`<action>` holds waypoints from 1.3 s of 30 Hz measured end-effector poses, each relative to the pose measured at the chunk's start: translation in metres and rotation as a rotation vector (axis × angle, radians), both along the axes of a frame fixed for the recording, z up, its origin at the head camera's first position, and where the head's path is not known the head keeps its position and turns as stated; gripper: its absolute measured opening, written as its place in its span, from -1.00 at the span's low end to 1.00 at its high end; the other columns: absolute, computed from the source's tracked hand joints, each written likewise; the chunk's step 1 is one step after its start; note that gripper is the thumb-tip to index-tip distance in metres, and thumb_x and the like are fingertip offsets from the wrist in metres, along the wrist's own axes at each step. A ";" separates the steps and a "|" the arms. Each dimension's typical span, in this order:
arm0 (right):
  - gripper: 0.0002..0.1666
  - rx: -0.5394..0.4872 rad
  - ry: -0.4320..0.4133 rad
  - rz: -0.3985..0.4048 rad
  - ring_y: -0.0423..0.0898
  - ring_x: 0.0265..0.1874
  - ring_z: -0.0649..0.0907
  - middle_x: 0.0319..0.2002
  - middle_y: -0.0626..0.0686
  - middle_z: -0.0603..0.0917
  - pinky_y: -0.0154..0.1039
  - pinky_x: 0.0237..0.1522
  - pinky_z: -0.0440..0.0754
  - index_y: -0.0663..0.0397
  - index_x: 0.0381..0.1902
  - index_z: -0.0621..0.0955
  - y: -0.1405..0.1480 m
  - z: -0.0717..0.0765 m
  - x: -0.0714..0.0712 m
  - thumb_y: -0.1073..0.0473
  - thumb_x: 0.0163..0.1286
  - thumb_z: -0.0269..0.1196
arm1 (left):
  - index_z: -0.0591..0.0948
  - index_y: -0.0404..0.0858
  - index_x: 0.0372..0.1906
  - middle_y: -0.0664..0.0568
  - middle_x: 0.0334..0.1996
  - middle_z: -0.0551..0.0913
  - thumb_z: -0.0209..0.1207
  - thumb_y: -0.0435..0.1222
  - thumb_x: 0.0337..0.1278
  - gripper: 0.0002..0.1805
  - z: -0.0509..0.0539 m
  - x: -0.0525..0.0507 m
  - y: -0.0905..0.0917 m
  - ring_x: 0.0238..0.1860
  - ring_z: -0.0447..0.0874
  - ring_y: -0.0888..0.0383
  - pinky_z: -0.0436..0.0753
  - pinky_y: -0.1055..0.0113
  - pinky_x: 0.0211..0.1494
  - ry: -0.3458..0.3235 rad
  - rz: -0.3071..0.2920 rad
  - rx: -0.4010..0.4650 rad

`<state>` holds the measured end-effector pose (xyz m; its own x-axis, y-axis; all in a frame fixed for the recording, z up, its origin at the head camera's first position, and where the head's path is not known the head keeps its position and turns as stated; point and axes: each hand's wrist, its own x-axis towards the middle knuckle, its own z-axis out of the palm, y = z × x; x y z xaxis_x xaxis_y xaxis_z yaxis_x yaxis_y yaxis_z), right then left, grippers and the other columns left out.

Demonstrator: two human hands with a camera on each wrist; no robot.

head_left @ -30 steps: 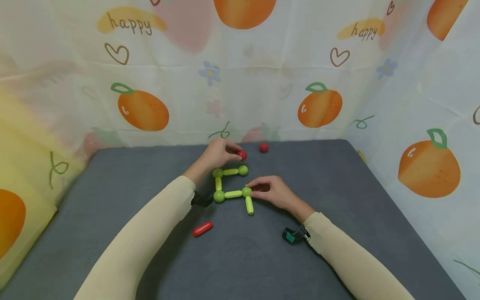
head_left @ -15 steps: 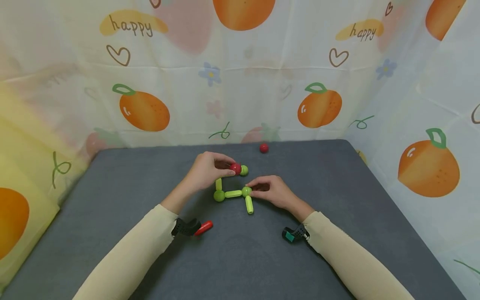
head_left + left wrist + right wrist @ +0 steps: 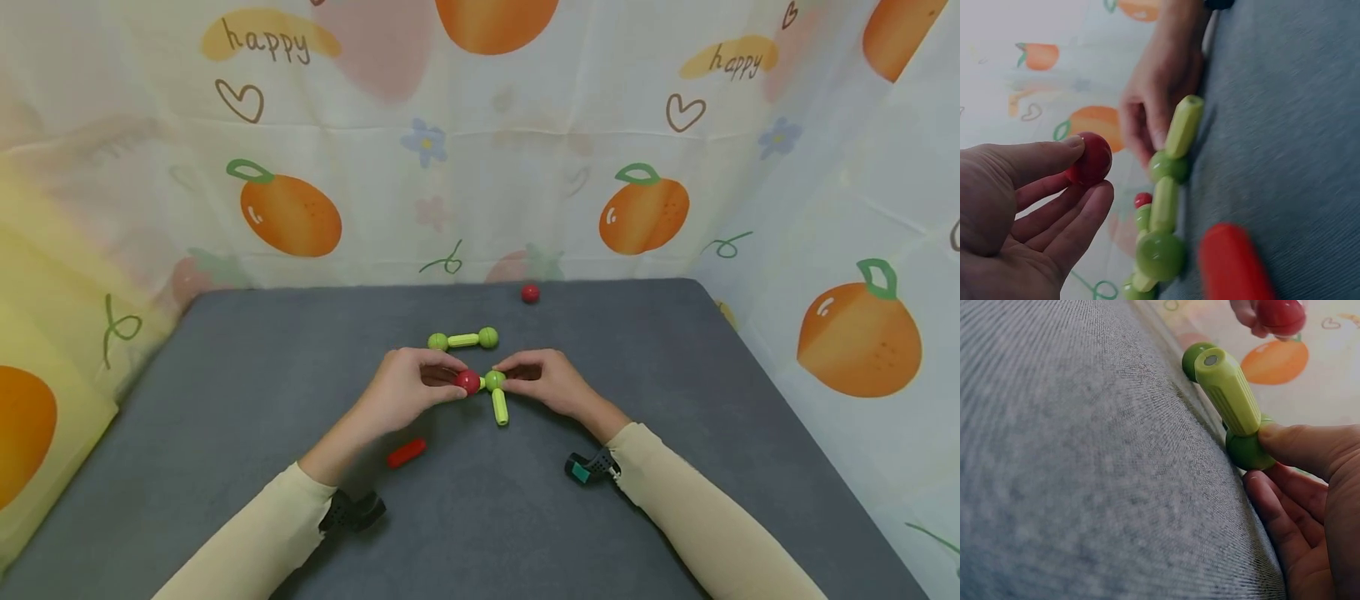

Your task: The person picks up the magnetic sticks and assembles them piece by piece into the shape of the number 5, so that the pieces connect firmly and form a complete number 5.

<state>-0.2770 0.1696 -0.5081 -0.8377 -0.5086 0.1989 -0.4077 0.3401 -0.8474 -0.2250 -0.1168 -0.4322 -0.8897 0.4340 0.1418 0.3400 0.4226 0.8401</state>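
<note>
My left grip (image 3: 401, 390) pinches a red ball (image 3: 468, 382) between thumb and fingers, holding it up off the counter (image 3: 480, 533). Both wrist views show a gap between this ball and the green pieces. My right grip (image 3: 557, 387) has thumb and fingertips on either side of a green corner ball (image 3: 494, 381), which sits low by the counter. From that corner ball a pale green rod (image 3: 500, 407) points back toward me, and a grey disc (image 3: 1211, 360) shows in its free end. A second rod (image 3: 1164, 205) runs leftward from the corner ball to a joint ball (image 3: 1160, 256), also green; the head view hides that one behind my left grip and what I hold. From there the green chain goes on away from me to a far-left ball (image 3: 438, 342), then along a back rod (image 3: 462, 340) to an end ball (image 3: 488, 337).

On my side of the left grip, a red rod (image 3: 407, 452) lies slanted on the counter. A far red ball (image 3: 530, 293) rests near the counter's back edge, in front of a cloth (image 3: 517, 183) printed with oranges and hearts.
</note>
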 end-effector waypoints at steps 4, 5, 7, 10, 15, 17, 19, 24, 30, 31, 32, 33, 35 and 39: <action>-0.75 0.007 0.000 -0.008 -0.15 -0.11 0.79 -0.03 -0.15 0.83 -0.13 0.01 0.75 -0.11 0.11 0.85 0.000 0.001 0.000 0.14 0.52 0.47 | 0.86 -0.20 -0.02 0.11 -0.21 0.85 0.58 -0.36 0.21 -0.75 -0.010 0.009 0.006 -0.18 0.86 0.21 0.80 0.26 -0.06 0.003 -0.007 -0.009; -0.75 0.005 0.002 -0.007 -0.14 -0.11 0.79 -0.03 -0.15 0.83 -0.13 0.00 0.75 -0.10 0.11 0.85 0.000 0.001 0.001 0.15 0.52 0.47 | 0.86 -0.21 -0.02 0.10 -0.20 0.85 0.58 -0.35 0.21 -0.75 -0.012 0.012 0.008 -0.18 0.86 0.21 0.80 0.26 -0.06 0.002 -0.008 -0.011; -0.76 0.003 0.001 -0.007 -0.14 -0.12 0.79 -0.04 -0.15 0.83 -0.14 -0.01 0.75 -0.09 0.10 0.85 0.000 0.002 0.001 0.15 0.52 0.47 | 0.86 -0.20 -0.02 0.10 -0.19 0.85 0.58 -0.35 0.20 -0.74 -0.016 0.017 0.011 -0.17 0.86 0.22 0.80 0.28 -0.06 -0.007 -0.012 -0.013; -0.76 -0.003 0.003 -0.006 -0.13 -0.13 0.79 -0.04 -0.14 0.83 -0.15 -0.01 0.75 -0.08 0.10 0.85 0.001 0.002 0.001 0.16 0.52 0.47 | 0.86 -0.19 -0.01 0.11 -0.17 0.85 0.58 -0.34 0.21 -0.75 -0.019 0.023 0.015 -0.16 0.86 0.23 0.79 0.31 -0.06 -0.022 -0.021 -0.013; -0.75 -0.010 0.016 -0.003 -0.12 -0.11 0.80 -0.03 -0.12 0.83 -0.15 0.00 0.75 -0.05 0.11 0.85 0.001 0.001 0.001 0.17 0.52 0.47 | 0.87 -0.19 -0.06 0.13 -0.20 0.84 0.58 -0.36 0.20 -0.78 -0.020 0.028 0.021 -0.18 0.85 0.24 0.79 0.32 -0.09 -0.028 -0.022 -0.014; -0.75 -0.010 0.018 -0.003 -0.12 -0.12 0.80 -0.03 -0.12 0.83 -0.16 -0.01 0.75 -0.05 0.11 0.85 0.001 0.001 0.001 0.17 0.52 0.47 | 0.87 -0.18 -0.08 0.15 -0.22 0.84 0.59 -0.36 0.19 -0.79 -0.020 0.030 0.023 -0.19 0.84 0.26 0.78 0.32 -0.10 -0.033 -0.018 -0.026; -0.75 -0.008 0.019 -0.006 -0.12 -0.13 0.80 -0.04 -0.12 0.83 -0.16 -0.01 0.75 -0.06 0.10 0.85 0.002 0.001 0.000 0.17 0.52 0.47 | 0.87 -0.17 -0.09 0.19 -0.25 0.83 0.60 -0.35 0.17 -0.79 -0.021 0.031 0.025 -0.21 0.83 0.28 0.78 0.32 -0.11 -0.034 -0.017 -0.046; -0.75 -0.005 0.021 -0.008 -0.13 -0.13 0.79 -0.05 -0.14 0.83 -0.16 -0.02 0.75 -0.08 0.10 0.86 0.002 0.001 0.001 0.16 0.51 0.48 | 0.87 -0.14 -0.12 0.23 -0.32 0.81 0.62 -0.35 0.13 -0.78 -0.024 0.034 0.029 -0.29 0.80 0.29 0.76 0.31 -0.18 -0.024 -0.012 -0.072; -0.74 -0.014 0.019 -0.003 -0.11 -0.14 0.79 -0.05 -0.10 0.84 -0.16 -0.03 0.75 -0.04 0.11 0.85 0.002 0.002 0.001 0.17 0.51 0.48 | 0.87 -0.14 -0.13 0.22 -0.34 0.82 0.61 -0.36 0.14 -0.80 -0.030 0.035 0.032 -0.30 0.81 0.29 0.74 0.32 -0.24 -0.042 -0.043 -0.065; -0.74 -0.016 0.017 -0.003 -0.11 -0.14 0.79 -0.05 -0.09 0.84 -0.16 -0.03 0.75 -0.03 0.11 0.85 0.001 0.002 0.001 0.16 0.51 0.48 | 0.87 -0.14 -0.13 0.22 -0.34 0.82 0.61 -0.36 0.14 -0.80 -0.032 0.035 0.032 -0.30 0.81 0.29 0.74 0.32 -0.23 -0.045 -0.048 -0.066; -0.74 -0.018 0.015 -0.004 -0.11 -0.14 0.79 -0.05 -0.08 0.84 -0.15 -0.02 0.75 -0.03 0.11 0.85 0.001 0.002 0.001 0.16 0.51 0.48 | 0.87 -0.13 -0.13 0.22 -0.33 0.82 0.61 -0.36 0.15 -0.80 -0.033 0.035 0.033 -0.30 0.81 0.30 0.75 0.33 -0.23 -0.047 -0.052 -0.066; -0.74 -0.018 0.011 -0.005 -0.11 -0.14 0.79 -0.05 -0.07 0.84 -0.16 -0.02 0.75 -0.03 0.11 0.85 0.001 0.002 0.001 0.15 0.51 0.48 | 0.87 -0.14 -0.13 0.21 -0.32 0.82 0.61 -0.37 0.14 -0.79 -0.034 0.035 0.033 -0.29 0.82 0.29 0.75 0.33 -0.21 -0.047 -0.056 -0.063; -0.74 -0.021 0.005 -0.006 -0.10 -0.14 0.79 -0.04 -0.06 0.84 -0.16 -0.02 0.74 -0.03 0.11 0.85 0.001 0.002 0.001 0.15 0.51 0.48 | 0.87 -0.16 -0.13 0.19 -0.30 0.83 0.61 -0.38 0.14 -0.79 -0.036 0.035 0.034 -0.28 0.82 0.29 0.76 0.33 -0.19 -0.049 -0.064 -0.058; -0.73 -0.028 -0.002 -0.010 -0.08 -0.12 0.79 -0.04 -0.03 0.84 -0.15 0.00 0.73 0.00 0.12 0.85 0.000 0.001 0.000 0.17 0.50 0.49 | 0.86 -0.20 -0.12 0.15 -0.26 0.83 0.61 -0.40 0.13 -0.78 -0.039 0.035 0.036 -0.26 0.83 0.28 0.78 0.33 -0.16 -0.031 -0.078 -0.047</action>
